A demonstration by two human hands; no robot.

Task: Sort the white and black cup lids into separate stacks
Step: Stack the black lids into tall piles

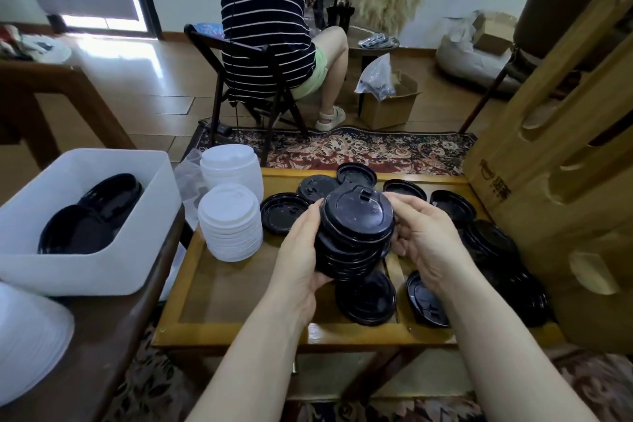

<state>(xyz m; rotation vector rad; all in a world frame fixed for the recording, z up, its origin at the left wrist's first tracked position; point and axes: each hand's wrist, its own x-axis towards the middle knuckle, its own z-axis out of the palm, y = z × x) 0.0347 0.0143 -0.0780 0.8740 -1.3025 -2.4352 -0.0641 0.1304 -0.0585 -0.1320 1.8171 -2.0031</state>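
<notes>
Both hands, the left hand (pixel 301 250) and the right hand (pixel 424 243), curl around a stack of black lids (pixel 354 233) held up over the wooden tray (pixel 205 284), with two white lid stacks (pixel 230 226) on the tray's left side and loose black lids (pixel 493 250) lying around.

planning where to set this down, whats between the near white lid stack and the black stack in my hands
In the head view, one loose black lid lies upside down on the wooden table between the white stack and the held black stack.
</notes>
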